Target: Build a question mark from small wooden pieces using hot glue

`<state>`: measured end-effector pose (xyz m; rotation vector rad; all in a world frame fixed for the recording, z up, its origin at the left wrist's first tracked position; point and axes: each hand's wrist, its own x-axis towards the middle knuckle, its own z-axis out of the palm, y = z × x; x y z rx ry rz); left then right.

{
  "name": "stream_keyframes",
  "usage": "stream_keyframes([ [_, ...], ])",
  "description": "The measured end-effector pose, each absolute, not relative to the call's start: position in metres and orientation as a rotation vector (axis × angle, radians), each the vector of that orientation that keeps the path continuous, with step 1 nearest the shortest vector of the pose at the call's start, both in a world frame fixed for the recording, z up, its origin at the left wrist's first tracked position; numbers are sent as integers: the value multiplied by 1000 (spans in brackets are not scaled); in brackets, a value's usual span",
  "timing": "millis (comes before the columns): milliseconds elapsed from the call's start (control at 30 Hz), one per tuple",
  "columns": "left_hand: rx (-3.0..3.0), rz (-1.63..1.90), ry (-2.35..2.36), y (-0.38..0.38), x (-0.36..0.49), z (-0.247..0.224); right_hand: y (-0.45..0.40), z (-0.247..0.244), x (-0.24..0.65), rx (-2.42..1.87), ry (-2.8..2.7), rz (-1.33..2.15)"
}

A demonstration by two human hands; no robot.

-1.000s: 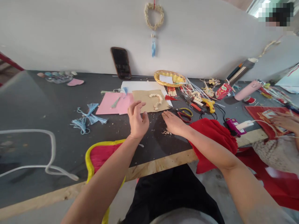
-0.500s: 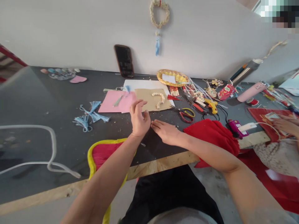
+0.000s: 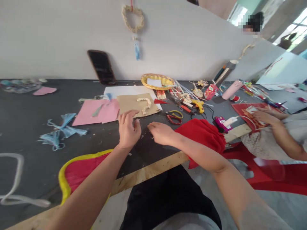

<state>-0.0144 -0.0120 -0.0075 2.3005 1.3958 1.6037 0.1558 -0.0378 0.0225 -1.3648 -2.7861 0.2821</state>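
Note:
My left hand (image 3: 129, 129) is held above the dark table, fingers loosely bent and apart from the thumb, with nothing in it. To its right, my right hand (image 3: 161, 132) is low over the tabletop, its fingers curled together and pointing left; anything between them is hidden. Just beyond the hands, a curved string of cream beads (image 3: 145, 105) lies on a brown sheet (image 3: 126, 101). Scissors (image 3: 173, 116) with red and yellow handles are near my right hand. A pink sheet (image 3: 87, 112) lies beyond my left hand, with a pale green tassel (image 3: 97, 110) on it.
Blue tassels (image 3: 63, 129) lie left. A phone (image 3: 102, 67) leans on the wall, near a hanging beaded heart (image 3: 133, 19). Behind are a wicker basket (image 3: 157, 81) and a yellow glue gun (image 3: 198, 105). Red cloth (image 3: 203, 134) lies under my right forearm. A co-worker's hands (image 3: 265, 116) are at right.
The view has swung right, so things on the table appear farther left. My right hand's fingers, stretched out before, are now curled. My left hand keeps its loose, bent shape.

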Motion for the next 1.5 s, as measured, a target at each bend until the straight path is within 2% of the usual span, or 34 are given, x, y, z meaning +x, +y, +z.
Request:
stream_keyframes([
  [300, 2269, 1647, 1369, -11, -16, -7, -85, 8, 131, -1002, -2872, -25],
  [567, 2193, 1681, 1309, -9, -18, -5, -100, 9, 140, -906, -2930, -124],
  [867, 2264, 1568, 1381, -14, -15, -3, -81, 12, 143, -897, -2921, 153],
  [1000, 2205, 1557, 1442, -12, -17, -4, -71, 14, 159, -1156, -2399, 578],
  [1200, 2178, 1572, 1457, -10, -19, -5, -56, 23, 206, -1253, -1649, 1157],
  [1333, 2191, 1574, 1420, -11, -18, -5, -60, 23, 232, -1210, -1319, 1306],
  [1500, 2210, 1604, 1404, -10, -18, -6, -74, 20, 258, -1251, -1173, 1306],
])
